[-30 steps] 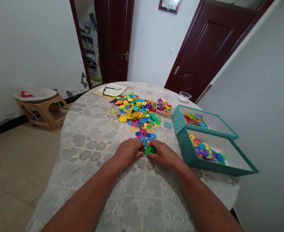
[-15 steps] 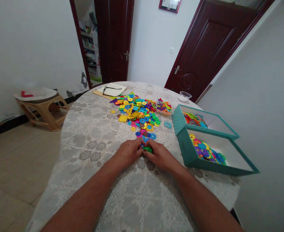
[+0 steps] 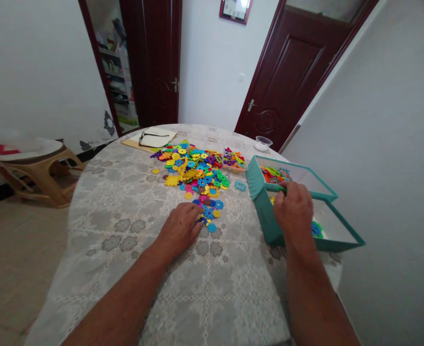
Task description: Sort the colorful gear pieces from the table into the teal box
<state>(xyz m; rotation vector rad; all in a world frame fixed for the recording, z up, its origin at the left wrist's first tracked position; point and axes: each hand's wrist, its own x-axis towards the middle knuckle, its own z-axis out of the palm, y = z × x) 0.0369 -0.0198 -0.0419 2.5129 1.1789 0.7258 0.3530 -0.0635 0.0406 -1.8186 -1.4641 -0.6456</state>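
My right hand [image 3: 294, 206] is over the near compartment of the teal box [image 3: 269, 221], its fingers closed on a green plastic piece [image 3: 283, 189] that is mostly covered. Beneath it, part of a blue-and-green notched disc [image 3: 317, 229] shows inside the box. On the tablecloth, my left hand [image 3: 181, 225] rests with curled fingers against a small group of blue and yellow flower-shaped discs [image 3: 208, 212]. Whatever its fingertips hold is hidden. Beyond that group spreads a large pile of multicoloured interlocking plastic pieces [image 3: 192, 175].
A clear tub of colourful pieces [image 3: 233, 161] stands right of the pile, near a loose blue rectangular piece [image 3: 240, 186]. Farther back are eyeglasses [image 3: 154, 137] on paper and a clear bowl [image 3: 263, 142]. The box's far compartment holds more pieces [image 3: 275, 174]. A stool [image 3: 35, 168] stands left.
My right hand has moved from beside the left hand to over the teal box, taking the green piece along. The left hand stays by the small discs. The view has shifted rightward.
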